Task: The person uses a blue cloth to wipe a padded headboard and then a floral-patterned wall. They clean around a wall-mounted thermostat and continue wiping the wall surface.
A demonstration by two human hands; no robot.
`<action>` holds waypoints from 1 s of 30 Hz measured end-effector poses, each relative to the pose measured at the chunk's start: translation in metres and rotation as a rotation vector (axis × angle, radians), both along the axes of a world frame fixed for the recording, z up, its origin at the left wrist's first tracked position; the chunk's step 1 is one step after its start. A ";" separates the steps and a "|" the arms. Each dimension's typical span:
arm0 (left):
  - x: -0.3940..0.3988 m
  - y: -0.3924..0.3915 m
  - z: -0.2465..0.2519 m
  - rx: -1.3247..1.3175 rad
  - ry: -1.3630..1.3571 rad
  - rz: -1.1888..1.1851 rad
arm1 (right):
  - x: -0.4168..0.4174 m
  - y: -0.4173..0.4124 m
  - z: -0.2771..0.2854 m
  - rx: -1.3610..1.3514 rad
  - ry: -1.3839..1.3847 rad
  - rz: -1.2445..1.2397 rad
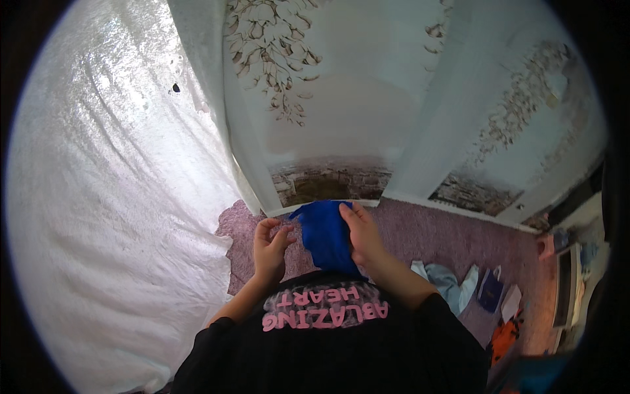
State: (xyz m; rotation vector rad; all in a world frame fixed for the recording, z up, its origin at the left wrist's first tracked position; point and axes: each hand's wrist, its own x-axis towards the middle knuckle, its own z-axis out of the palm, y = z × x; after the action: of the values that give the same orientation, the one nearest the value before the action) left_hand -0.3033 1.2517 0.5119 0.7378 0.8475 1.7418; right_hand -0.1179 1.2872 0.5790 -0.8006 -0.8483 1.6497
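A piece of bright blue fabric [325,234] hangs in front of my chest, its upper left corner drawn out to a point. My right hand [364,236] grips its right edge, with the thumb on the near face. Just left of the fabric is my left hand [272,248], fingers curled and apart. It seems to hold nothing, and a small gap separates its fingertips from the blue edge. The fabric's lower end reaches down to my black T-shirt [325,354], which bears pink lettering.
On the purple carpet [423,231] to the right lie a light blue garment [445,283], a dark blue folded item [490,290], a white piece [512,303] and an orange-and-black item [504,340]. A white curtain [133,221] hangs at left. Cabinet doors with printed flowers [344,113] stand ahead.
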 end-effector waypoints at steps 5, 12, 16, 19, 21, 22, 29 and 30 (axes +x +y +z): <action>0.043 0.059 0.008 -0.162 -0.084 -0.262 | 0.015 0.084 0.029 0.234 -0.288 0.248; 0.053 0.125 -0.073 0.110 0.773 -0.322 | 0.001 0.145 0.030 0.888 -0.713 0.927; 0.039 0.160 -0.098 -0.043 0.393 -0.430 | -0.016 0.197 0.019 0.905 -0.633 1.061; 0.030 0.184 -0.076 -0.167 0.239 -0.254 | -0.023 0.222 0.027 0.782 -0.676 1.087; 0.005 0.220 -0.057 0.034 0.405 -0.120 | -0.024 0.248 0.038 0.779 -0.682 0.948; -0.015 0.243 -0.044 0.126 0.542 -0.013 | -0.026 0.261 0.040 0.725 -0.679 0.876; -0.126 0.370 0.087 0.202 1.038 0.626 | -0.052 0.373 0.025 0.511 -0.651 0.667; -0.136 0.386 0.091 0.250 0.970 0.665 | -0.059 0.384 0.027 0.519 -0.668 0.665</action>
State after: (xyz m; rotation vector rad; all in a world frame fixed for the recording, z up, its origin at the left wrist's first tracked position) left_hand -0.4395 1.6373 0.6032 1.6759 1.6791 2.0685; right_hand -0.1766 1.6714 0.6061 -0.7355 -2.0930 1.5803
